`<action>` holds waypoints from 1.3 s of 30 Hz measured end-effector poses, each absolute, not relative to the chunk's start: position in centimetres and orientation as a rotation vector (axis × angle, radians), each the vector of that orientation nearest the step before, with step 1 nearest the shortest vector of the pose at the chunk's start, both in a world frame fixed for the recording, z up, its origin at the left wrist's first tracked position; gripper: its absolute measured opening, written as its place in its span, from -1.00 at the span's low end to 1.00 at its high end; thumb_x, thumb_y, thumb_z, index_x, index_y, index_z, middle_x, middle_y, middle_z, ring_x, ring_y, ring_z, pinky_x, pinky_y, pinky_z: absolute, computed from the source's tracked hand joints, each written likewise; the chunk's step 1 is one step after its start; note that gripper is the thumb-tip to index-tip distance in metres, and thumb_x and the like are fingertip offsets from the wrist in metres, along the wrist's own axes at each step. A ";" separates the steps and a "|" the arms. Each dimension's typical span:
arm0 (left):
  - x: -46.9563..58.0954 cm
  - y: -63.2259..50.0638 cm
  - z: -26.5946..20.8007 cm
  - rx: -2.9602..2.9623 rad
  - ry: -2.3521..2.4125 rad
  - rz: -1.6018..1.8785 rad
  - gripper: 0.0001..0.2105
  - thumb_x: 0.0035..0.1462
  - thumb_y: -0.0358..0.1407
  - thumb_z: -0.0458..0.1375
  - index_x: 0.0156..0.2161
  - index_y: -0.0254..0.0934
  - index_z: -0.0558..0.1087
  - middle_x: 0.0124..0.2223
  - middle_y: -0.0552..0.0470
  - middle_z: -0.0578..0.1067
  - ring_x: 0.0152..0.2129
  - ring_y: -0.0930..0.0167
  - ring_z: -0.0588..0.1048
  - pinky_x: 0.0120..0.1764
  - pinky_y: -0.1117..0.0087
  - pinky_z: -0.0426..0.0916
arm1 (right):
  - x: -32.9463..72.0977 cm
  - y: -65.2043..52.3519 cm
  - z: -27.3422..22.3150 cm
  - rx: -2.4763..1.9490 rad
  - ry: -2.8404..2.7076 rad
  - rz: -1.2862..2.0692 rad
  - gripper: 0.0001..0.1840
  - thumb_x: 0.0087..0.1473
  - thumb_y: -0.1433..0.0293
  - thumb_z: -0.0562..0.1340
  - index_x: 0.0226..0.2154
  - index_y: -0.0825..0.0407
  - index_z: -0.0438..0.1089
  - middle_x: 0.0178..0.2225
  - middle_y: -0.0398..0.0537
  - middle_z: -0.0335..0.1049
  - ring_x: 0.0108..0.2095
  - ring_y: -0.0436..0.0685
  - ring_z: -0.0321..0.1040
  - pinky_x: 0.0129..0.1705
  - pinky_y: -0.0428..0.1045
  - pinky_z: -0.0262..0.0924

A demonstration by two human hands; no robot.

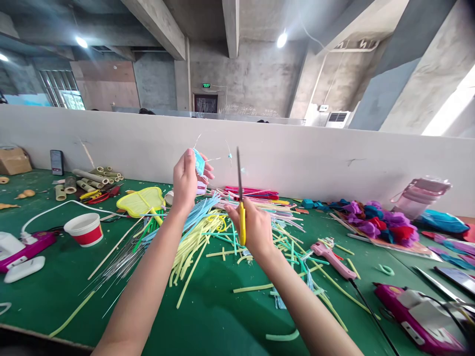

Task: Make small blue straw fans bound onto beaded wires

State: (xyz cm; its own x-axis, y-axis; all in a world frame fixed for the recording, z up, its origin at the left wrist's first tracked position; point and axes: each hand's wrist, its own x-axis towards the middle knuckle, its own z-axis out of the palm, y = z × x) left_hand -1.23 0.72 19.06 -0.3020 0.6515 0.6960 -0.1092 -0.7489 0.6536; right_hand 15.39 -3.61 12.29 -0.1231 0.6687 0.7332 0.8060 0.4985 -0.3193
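Raised above the table, my left hand (186, 180) is closed on a small light-blue piece (199, 162); its exact kind cannot be made out. Thin pale threads or wires stick out from around it, one with a tiny blue bit (230, 156) on it. My right hand (256, 225) grips yellow-handled scissors (242, 222), blades pointing up, a short way right of the left hand. Whether the blades are parted cannot be told. Below both hands lie bundles of yellow strips (193, 242) and blue strips (200, 213).
A pink glue gun (333, 259) with a cord lies at right, near a purple power strip (415, 321). Purple and red crumpled pieces (389, 222) sit behind. At left are thin metal wires (122, 257), a paper cup (84, 230), a yellow mesh fan shape (141, 201) and bamboo pieces (89, 184).
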 end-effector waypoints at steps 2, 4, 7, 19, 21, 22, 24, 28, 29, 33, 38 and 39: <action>-2.2 0.8 19.3 1.505 0.721 2.072 -0.58 0.26 0.10 0.05 -0.31 -0.25 0.42 -0.52 0.08 0.45 -0.73 0.53 0.39 -0.67 0.53 0.26 | 16.1 -3.4 12.8 -1.179 -1.822 -0.117 -0.46 0.24 -0.13 0.01 -0.34 0.01 0.25 -0.45 0.00 0.46 -0.48 0.13 0.41 -0.42 -0.05 0.11; -3.0 0.8 19.5 1.537 0.737 2.058 -0.57 0.27 0.10 0.04 -0.30 -0.25 0.44 -0.53 0.09 0.43 -0.76 0.56 0.30 -0.69 0.54 0.20 | 16.8 -3.0 13.1 -1.114 -1.821 -0.123 -0.43 0.20 -0.15 0.05 -0.24 0.04 0.22 -0.31 0.09 0.45 -0.33 0.21 0.45 -0.31 0.02 0.23; -3.9 0.4 19.8 1.551 0.764 2.000 -0.54 0.27 0.12 0.03 -0.33 -0.26 0.47 -0.56 0.09 0.38 -0.79 0.59 0.19 -0.73 0.52 0.07 | 17.7 -2.6 13.7 -1.042 -1.845 -0.259 -0.39 0.18 -0.13 0.10 -0.10 0.10 0.17 -0.19 0.20 0.35 -0.21 0.29 0.40 -0.19 0.13 0.29; -3.1 -2.9 21.1 1.698 0.751 1.787 -0.79 0.15 -0.13 0.27 -0.26 -0.23 0.47 -0.44 0.13 0.37 -0.70 0.59 0.27 -0.67 0.53 0.16 | 18.8 -3.5 15.0 -1.114 -1.605 -0.572 -0.68 0.18 0.10 0.19 -0.21 0.02 0.27 -0.26 -0.01 0.40 -0.39 0.08 0.32 -0.50 -0.08 0.07; -2.8 -3.3 21.1 1.633 0.721 1.730 -0.81 0.15 -0.16 0.27 -0.23 -0.23 0.48 -0.47 0.14 0.34 -0.71 0.59 0.27 -0.67 0.53 0.16 | 18.3 -3.7 15.0 -1.122 -1.608 -0.640 -0.68 0.18 0.10 0.18 -0.24 0.02 0.27 -0.30 -0.03 0.41 -0.39 0.08 0.31 -0.54 -0.08 0.00; -2.6 -3.5 21.2 1.609 0.709 1.702 -0.82 0.15 -0.18 0.27 -0.20 -0.23 0.49 -0.49 0.15 0.33 -0.71 0.58 0.26 -0.66 0.54 0.15 | 18.1 -3.8 15.0 -1.134 -1.610 -0.680 -0.68 0.19 0.10 0.18 -0.25 0.03 0.28 -0.32 -0.03 0.41 -0.41 0.07 0.31 -0.56 -0.09 -0.04; -2.3 -3.7 21.2 1.567 0.673 1.645 -0.83 0.14 -0.22 0.26 -0.19 -0.24 0.49 -0.52 0.17 0.28 -0.71 0.57 0.26 -0.66 0.54 0.14 | 17.7 -4.1 15.0 -1.175 -1.609 -0.743 -0.67 0.18 0.10 0.17 -0.26 0.03 0.29 -0.33 -0.04 0.42 -0.43 0.06 0.29 -0.58 -0.08 -0.11; -1.8 -3.8 21.1 1.461 0.556 1.520 -0.84 0.13 -0.26 0.27 -0.37 -0.26 0.40 -0.53 0.18 0.22 -0.69 0.59 0.25 -0.65 0.56 0.13 | 17.4 -4.5 14.9 -1.254 -1.625 -0.751 -0.68 0.19 0.10 0.15 -0.26 0.04 0.31 -0.32 -0.05 0.44 -0.46 0.03 0.27 -0.59 -0.07 -0.16; -1.7 -3.7 21.0 1.438 0.535 1.498 -0.82 0.13 -0.27 0.27 -0.40 -0.27 0.37 -0.52 0.18 0.21 -0.69 0.59 0.24 -0.65 0.56 0.13 | 17.4 -4.5 14.9 -1.262 -1.629 -0.751 -0.67 0.19 0.10 0.15 -0.27 0.04 0.31 -0.32 -0.05 0.44 -0.47 0.03 0.27 -0.59 -0.07 -0.17; -1.8 -3.6 20.9 1.378 0.466 1.457 -0.79 0.14 -0.29 0.27 -0.43 -0.27 0.34 -0.53 0.18 0.20 -0.70 0.60 0.23 -0.65 0.56 0.13 | 17.5 -4.2 14.7 -1.260 -1.612 -0.830 -0.66 0.19 0.08 0.15 -0.30 0.04 0.31 -0.34 -0.06 0.43 -0.50 0.02 0.24 -0.58 -0.07 -0.16; -2.0 -3.7 21.0 1.350 0.417 1.422 -0.77 0.14 -0.31 0.26 -0.46 -0.28 0.32 -0.54 0.18 0.21 -0.70 0.60 0.24 -0.64 0.55 0.15 | 17.8 -3.8 14.4 -1.244 -1.537 -0.989 -0.65 0.20 0.07 0.16 -0.29 0.03 0.32 -0.41 -0.11 0.39 -0.55 -0.01 0.20 -0.56 -0.06 -0.14; -2.0 -3.7 21.0 1.348 0.413 1.418 -0.77 0.14 -0.32 0.26 -0.47 -0.28 0.31 -0.54 0.17 0.21 -0.70 0.60 0.24 -0.64 0.55 0.15 | 17.8 -3.8 14.4 -1.245 -1.521 -1.013 -0.64 0.21 0.07 0.16 -0.29 0.03 0.32 -0.42 -0.12 0.38 -0.56 -0.01 0.20 -0.56 -0.06 -0.15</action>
State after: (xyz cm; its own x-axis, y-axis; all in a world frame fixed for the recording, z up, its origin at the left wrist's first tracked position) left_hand -2.01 -3.75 21.02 0.2278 0.8422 0.4887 -0.4476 -0.3551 0.8207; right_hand 17.80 -3.78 14.40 -0.0915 0.2513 0.9636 0.9860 0.1584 0.0523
